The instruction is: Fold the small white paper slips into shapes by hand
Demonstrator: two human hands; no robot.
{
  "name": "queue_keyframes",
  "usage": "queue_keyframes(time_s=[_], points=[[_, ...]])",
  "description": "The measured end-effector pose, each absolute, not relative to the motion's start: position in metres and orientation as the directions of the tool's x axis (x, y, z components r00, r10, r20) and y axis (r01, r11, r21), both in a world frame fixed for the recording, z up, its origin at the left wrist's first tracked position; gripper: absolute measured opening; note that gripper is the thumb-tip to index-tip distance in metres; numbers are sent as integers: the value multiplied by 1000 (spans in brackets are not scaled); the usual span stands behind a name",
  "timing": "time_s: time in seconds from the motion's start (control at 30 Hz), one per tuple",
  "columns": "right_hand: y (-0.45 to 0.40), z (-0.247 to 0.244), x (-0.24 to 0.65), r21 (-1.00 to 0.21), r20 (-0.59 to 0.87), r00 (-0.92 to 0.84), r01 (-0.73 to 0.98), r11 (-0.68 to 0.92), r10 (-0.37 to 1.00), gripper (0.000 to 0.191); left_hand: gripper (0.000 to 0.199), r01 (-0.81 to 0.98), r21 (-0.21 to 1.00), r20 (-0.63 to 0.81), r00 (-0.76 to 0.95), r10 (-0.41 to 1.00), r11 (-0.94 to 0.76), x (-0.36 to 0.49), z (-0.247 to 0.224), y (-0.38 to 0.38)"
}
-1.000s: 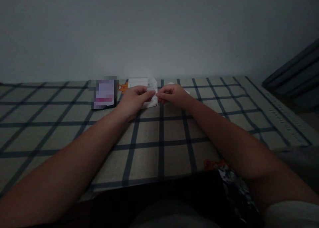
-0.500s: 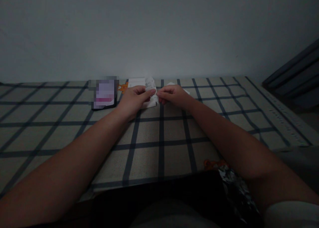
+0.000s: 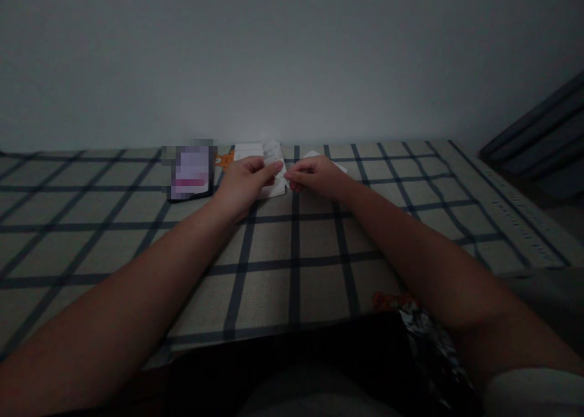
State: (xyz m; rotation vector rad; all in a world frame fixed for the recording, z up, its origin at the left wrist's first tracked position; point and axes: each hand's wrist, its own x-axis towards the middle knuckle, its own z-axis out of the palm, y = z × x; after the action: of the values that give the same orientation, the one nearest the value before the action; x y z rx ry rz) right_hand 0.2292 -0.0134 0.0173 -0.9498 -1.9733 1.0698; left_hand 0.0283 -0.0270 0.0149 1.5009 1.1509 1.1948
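My left hand (image 3: pixel 246 180) is closed on a printed white paper (image 3: pixel 272 152), its thumb lying over the sheet. Just to the right, my right hand (image 3: pixel 312 175) has its thumb and fingertips pinched together at the paper's right edge; what they hold is too small to make out. Behind my right hand lies a second white piece (image 3: pixel 340 166), mostly covered by the hand. Both hands rest low over the checked cloth (image 3: pixel 274 237).
A phone (image 3: pixel 191 171) with a lit, partly blurred screen lies left of my left hand. Orange figures show beside the paper and near the front edge. Shiny crinkled plastic (image 3: pixel 433 350) is at the lower right, and a pale wall (image 3: pixel 292 58) stands behind.
The paper's upper right part has shifted slightly left and lower. My right fingertips have moved slightly left and down. My left hand has barely moved.
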Motion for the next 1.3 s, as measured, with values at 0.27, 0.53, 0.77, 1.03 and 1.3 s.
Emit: queue_keyframes(time_s=[0.27,0.53,0.77,1.03,1.3], points=[[-12,14,229,-837,273,-513,290,464,814,33,33,69,994,73,100,992,-80,30,15,-26],[-13,15,229,-824,284,-502,308,475,817,34,37,118,991,45,124,991,-60,30,14,-27],[-17,16,230,-833,245,-508,325,448,826,41,34,139,977,148,91,985,-160,28,14,-24],[-15,16,230,-802,258,-514,359,478,818,38,38,130,986,88,93,992,-100,30,11,-25],[-16,18,231,-807,230,-524,369,462,820,42,36,118,988,87,96,992,-98,28,16,-28]])
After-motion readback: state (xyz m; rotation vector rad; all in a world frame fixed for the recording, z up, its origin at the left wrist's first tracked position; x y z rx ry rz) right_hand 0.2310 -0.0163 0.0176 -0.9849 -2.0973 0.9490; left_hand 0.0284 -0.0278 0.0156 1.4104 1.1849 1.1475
